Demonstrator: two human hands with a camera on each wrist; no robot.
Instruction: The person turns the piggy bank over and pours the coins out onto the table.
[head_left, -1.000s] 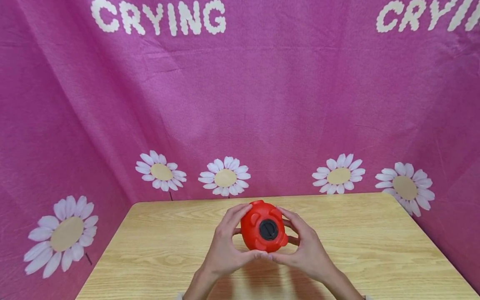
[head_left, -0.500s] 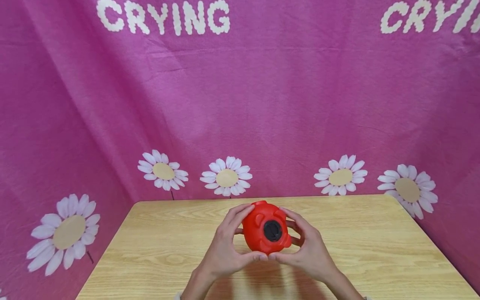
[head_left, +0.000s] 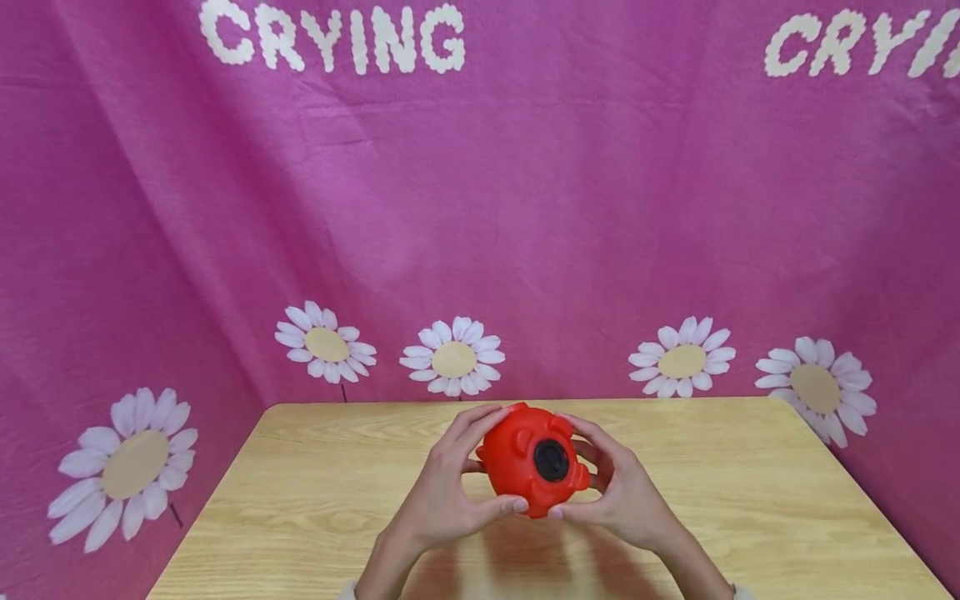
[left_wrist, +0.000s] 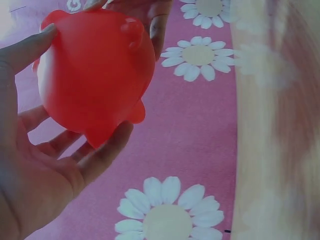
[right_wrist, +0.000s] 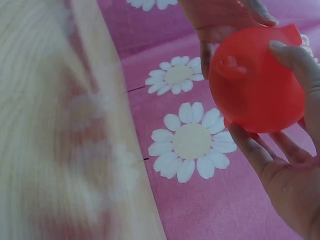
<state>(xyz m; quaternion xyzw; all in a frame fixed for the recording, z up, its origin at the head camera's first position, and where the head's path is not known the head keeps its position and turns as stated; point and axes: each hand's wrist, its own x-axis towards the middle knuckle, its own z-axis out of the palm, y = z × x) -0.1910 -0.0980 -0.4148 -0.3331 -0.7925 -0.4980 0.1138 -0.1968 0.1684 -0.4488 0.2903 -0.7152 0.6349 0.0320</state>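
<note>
Both hands hold up a glossy red piggy bank (head_left: 512, 468) over the table in the head view. Its underside, with stubby feet and a round black plug (head_left: 551, 460), faces the head camera and is turned a little to the right. The left hand (head_left: 446, 492) grips its left side, thumb low in front and fingers at the top and behind. On the other side, the right hand (head_left: 628, 493) holds it in much the same way. The left wrist view shows the smooth red body (left_wrist: 97, 70) between thumb and fingers. A small raised curl (right_wrist: 231, 66) shows in the right wrist view.
The light wood table (head_left: 315, 500) reaches back to a pink cloth (head_left: 525, 208) hung behind it and at the sides. White daisies (head_left: 453, 358) and the word "CRYING" (head_left: 333, 37) are printed on the cloth. Shadows of the hands fall on the wood.
The piggy bank has turned slightly, its black plug shifting right, and a bump now shows at its left edge. The thumbs have moved a little apart. Both hands keep their hold.
</note>
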